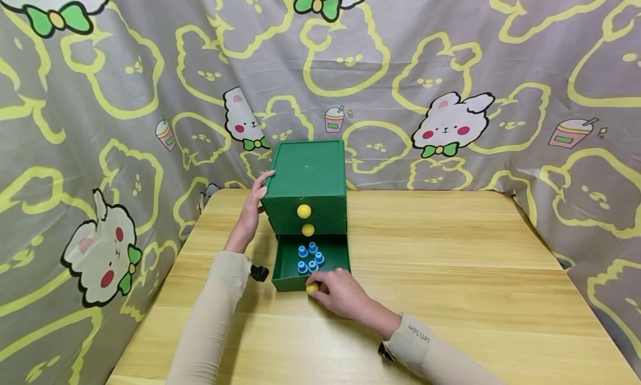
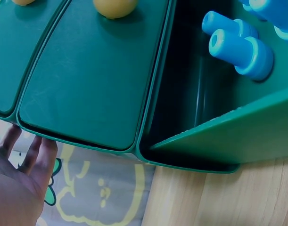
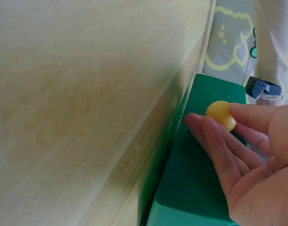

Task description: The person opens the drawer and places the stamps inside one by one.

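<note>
A green chest of drawers [image 1: 306, 168] with round yellow knobs stands on the table. Its bottom drawer [image 1: 285, 257] is pulled out, and several small blue pegs [image 1: 319, 257] stand inside it on their wider bases. My right hand [image 1: 345, 296] pinches the yellow knob [image 3: 220, 115] of that drawer between thumb and fingers. With its fingers extended, my left hand [image 1: 250, 212] rests against the left side of the chest. In the left wrist view its fingertips [image 2: 45, 148] touch the chest's side edge. The two upper drawers are closed.
The wooden table [image 1: 450, 251] extends to both sides of the chest. Behind it hangs a grey curtain [image 1: 380, 57] printed with yellow outlines and white cartoon animals. A dark wrist camera [image 1: 259, 272] sits at the left cuff, close to the open drawer.
</note>
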